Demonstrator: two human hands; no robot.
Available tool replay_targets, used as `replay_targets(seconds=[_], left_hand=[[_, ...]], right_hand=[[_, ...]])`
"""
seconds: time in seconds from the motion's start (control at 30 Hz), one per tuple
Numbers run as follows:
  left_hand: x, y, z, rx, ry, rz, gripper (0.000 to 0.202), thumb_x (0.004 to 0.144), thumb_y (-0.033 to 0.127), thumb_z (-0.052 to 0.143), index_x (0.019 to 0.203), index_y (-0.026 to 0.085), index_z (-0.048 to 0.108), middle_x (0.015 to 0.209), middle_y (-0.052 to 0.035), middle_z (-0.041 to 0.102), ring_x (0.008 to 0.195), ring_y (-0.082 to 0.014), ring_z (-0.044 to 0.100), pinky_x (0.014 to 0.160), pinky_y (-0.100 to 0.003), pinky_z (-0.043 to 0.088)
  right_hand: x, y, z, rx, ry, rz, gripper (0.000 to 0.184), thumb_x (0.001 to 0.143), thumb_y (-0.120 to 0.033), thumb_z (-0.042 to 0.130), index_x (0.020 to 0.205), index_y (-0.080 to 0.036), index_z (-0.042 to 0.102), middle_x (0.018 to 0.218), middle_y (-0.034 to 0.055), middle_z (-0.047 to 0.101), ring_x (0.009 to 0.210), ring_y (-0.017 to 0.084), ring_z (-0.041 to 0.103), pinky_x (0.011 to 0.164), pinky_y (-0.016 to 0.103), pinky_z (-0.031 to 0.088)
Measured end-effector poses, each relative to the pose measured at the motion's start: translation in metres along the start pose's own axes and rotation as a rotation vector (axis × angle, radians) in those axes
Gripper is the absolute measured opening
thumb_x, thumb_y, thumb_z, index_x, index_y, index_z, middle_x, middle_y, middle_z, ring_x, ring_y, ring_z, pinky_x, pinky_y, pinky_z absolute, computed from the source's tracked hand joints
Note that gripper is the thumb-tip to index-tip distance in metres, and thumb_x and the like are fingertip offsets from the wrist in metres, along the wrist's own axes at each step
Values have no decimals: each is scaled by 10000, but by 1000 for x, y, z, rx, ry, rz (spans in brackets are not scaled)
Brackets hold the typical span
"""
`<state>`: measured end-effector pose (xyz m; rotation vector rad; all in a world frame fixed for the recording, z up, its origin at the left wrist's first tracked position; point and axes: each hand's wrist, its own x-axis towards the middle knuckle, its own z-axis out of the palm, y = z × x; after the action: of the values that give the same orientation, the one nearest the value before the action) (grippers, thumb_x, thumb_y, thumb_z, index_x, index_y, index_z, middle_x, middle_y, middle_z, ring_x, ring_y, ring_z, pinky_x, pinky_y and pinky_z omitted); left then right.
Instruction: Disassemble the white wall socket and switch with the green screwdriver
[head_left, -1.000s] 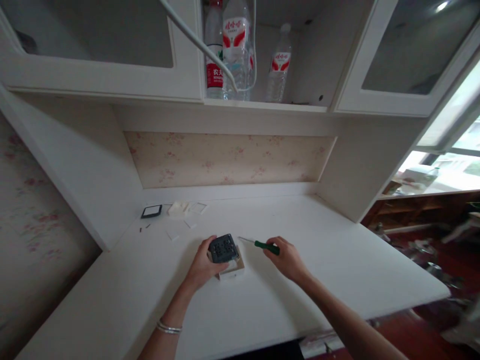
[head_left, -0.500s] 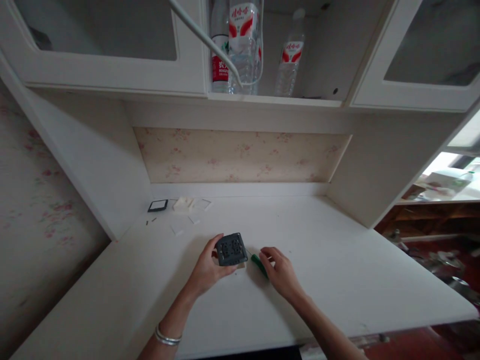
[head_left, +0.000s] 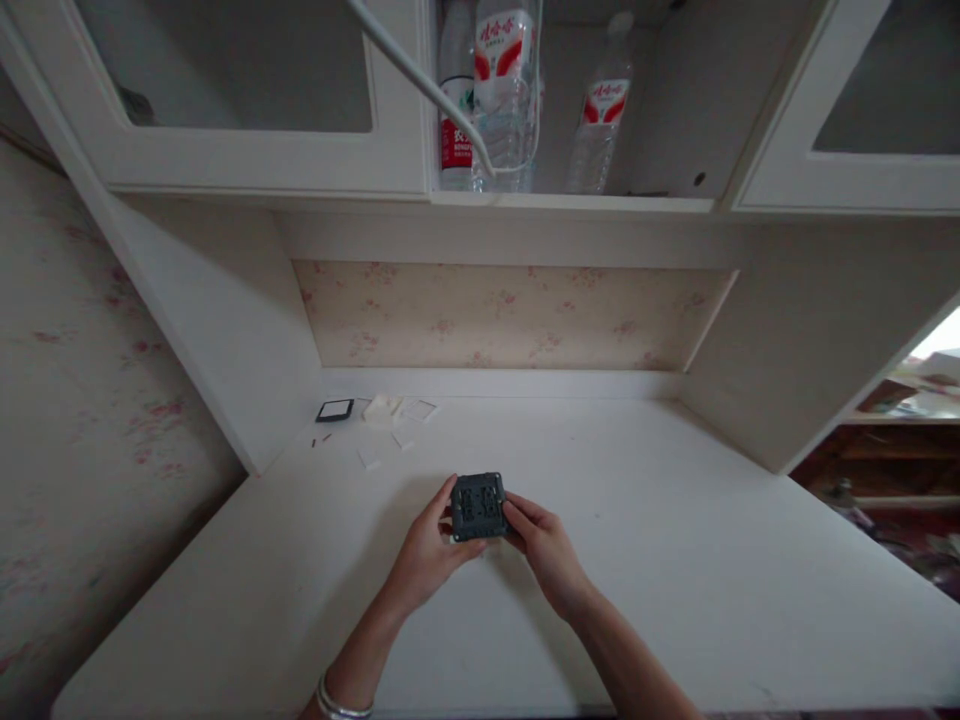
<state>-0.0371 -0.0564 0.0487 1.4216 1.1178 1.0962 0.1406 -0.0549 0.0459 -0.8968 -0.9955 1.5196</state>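
Note:
A dark grey, square piece that looks like a wall switch or socket body (head_left: pixel 478 506) is held above the white counter, its detailed face with two patterned areas turned towards me. My left hand (head_left: pixel 426 552) grips its left side, fingers behind and thumb along the lower edge. At the right edge, the thumb and fingers of my right hand (head_left: pixel 549 548) are closed on the same piece. The green-handled screwdriver from the earlier frame does not show now.
On the white counter (head_left: pixel 675 560), a black square frame (head_left: pixel 334 410), a pale block (head_left: pixel 381 408) and several thin clear pieces (head_left: pixel 403 440) lie at the back left. Overhead, a cabinet shelf holds plastic bottles (head_left: pixel 600 125), with a white cable (head_left: pixel 427 85) hanging in front.
My right hand has moved left from beside the green screwdriver onto the dark piece's right edge. The screwdriver has gone from sight. The view has shifted slightly.

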Motion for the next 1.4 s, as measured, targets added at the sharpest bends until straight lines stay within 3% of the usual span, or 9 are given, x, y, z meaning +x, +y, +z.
replay_targets(seconds=[0.13, 0.33, 0.5, 0.73, 1.0, 1.13, 1.4], left_hand=[[-4, 6, -2, -154, -65, -79, 933, 738, 305, 714, 1484, 107, 192, 1230, -159, 623, 1058, -251, 625, 939, -382, 481], [0, -5, -3, -171, 11, -56, 791, 779, 361, 663, 1437, 90, 318, 1233, -157, 631, 1109, -253, 618, 1023, -392, 432], [2, -7, -3, -167, 93, -22, 728, 729, 375, 710, 1353, 153, 407, 1304, -162, 567, 1052, -254, 652, 944, -383, 504], [1, -8, 3, -140, 266, -42, 582, 688, 344, 740, 1178, 137, 503, 998, -122, 699, 919, -247, 691, 861, -395, 537], [2, -14, 6, -142, 295, 7, 502, 743, 341, 705, 1178, 157, 538, 1047, -113, 704, 963, -230, 679, 885, -361, 515], [1, -11, 6, -60, 305, -13, 407, 766, 392, 669, 1090, 148, 644, 1064, -111, 704, 947, -235, 678, 872, -339, 512], [2, -12, 7, -55, 321, -1, 242, 723, 360, 687, 865, 164, 676, 863, -60, 722, 824, -212, 681, 757, -290, 516]], right_hand=[[3, 7, -2, -53, 68, -21, 407, 764, -477, 686, 1041, -181, 723, 1042, 83, 712, 957, 230, 637, 928, 388, 464], [5, 15, 1, -98, 126, -44, 417, 729, -484, 711, 993, -161, 720, 927, 83, 721, 857, 229, 645, 856, 388, 499], [5, 17, 2, -105, 145, -65, 401, 742, -486, 696, 971, -158, 714, 923, 85, 716, 865, 234, 640, 847, 390, 506], [7, 19, 4, -106, 161, -98, 423, 747, -520, 680, 974, -163, 694, 889, 82, 719, 836, 233, 652, 809, 377, 521], [6, 26, 5, -131, 172, -150, 512, 768, -517, 664, 1142, -172, 610, 888, 80, 724, 833, 228, 659, 813, 387, 510], [5, 25, 6, -95, 168, -144, 534, 784, -501, 656, 1206, -181, 584, 912, 78, 725, 841, 221, 656, 812, 376, 506], [11, 37, -1, -262, 250, -215, 380, 805, -499, 615, 1017, -199, 712, 1041, 87, 707, 985, 260, 622, 888, 403, 481]])
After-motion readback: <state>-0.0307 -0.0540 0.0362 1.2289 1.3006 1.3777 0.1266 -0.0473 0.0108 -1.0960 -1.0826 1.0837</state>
